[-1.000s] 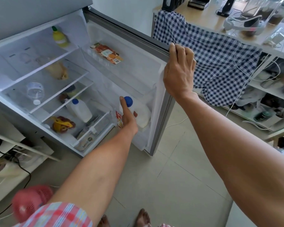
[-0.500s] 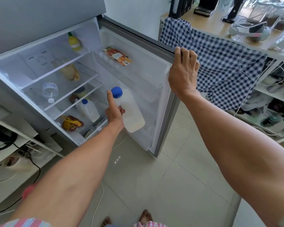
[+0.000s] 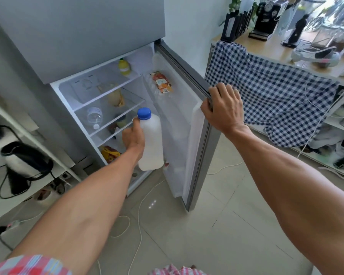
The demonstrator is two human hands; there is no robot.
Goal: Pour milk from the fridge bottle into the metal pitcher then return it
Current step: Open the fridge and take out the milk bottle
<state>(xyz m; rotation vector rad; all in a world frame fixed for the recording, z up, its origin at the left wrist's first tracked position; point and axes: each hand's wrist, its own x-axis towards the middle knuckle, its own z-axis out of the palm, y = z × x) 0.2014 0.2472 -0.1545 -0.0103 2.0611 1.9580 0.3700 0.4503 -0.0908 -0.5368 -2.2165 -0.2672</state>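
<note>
My left hand (image 3: 133,138) grips a white milk bottle (image 3: 152,143) with a blue cap, holding it upright in the air in front of the open fridge (image 3: 99,100), clear of the door shelves. My right hand (image 3: 223,108) clasps the top edge of the open fridge door (image 3: 197,155). The metal pitcher is not in view.
Fridge shelves hold a yellow bottle (image 3: 124,67), a clear bottle (image 3: 94,116) and food packs; a snack pack (image 3: 161,82) lies in the door. A black kettle (image 3: 24,165) stands on the left shelf. A checked cloth (image 3: 266,92) hangs from the cluttered counter (image 3: 274,50) on the right. Cables cross the tiled floor.
My left hand has lifted the milk bottle out of the door shelf and drawn it up and toward me. My right hand has stayed on the door edge.
</note>
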